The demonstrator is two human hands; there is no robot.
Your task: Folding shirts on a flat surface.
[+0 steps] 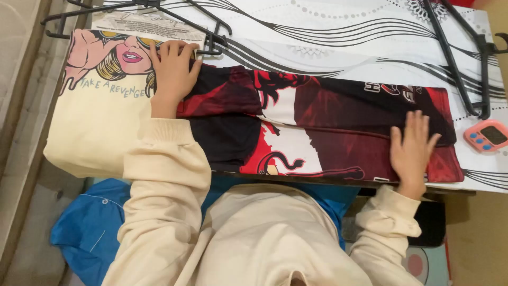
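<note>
**Two hands flat on a folded red and black garment**

Two bare hands press one garment on the table [338, 32], which has a white cover with black wavy lines. At far left lies a folded cream shirt [90, 127] with a cartoon face print, black hangers [211, 37] beyond it. The left hand [172, 74] lies palm down, fingers together and extended, gripping nothing, on the left end of the red and black garment [317, 127] where it meets the cream shirt. The garment stretches lengthwise along the near table edge. The right hand [413, 151] rests flat on its right end, fingers spread wide, holding nothing. More hangers [465, 63] and a pink timer [488, 136] sit at right. No containers visible.
</note>
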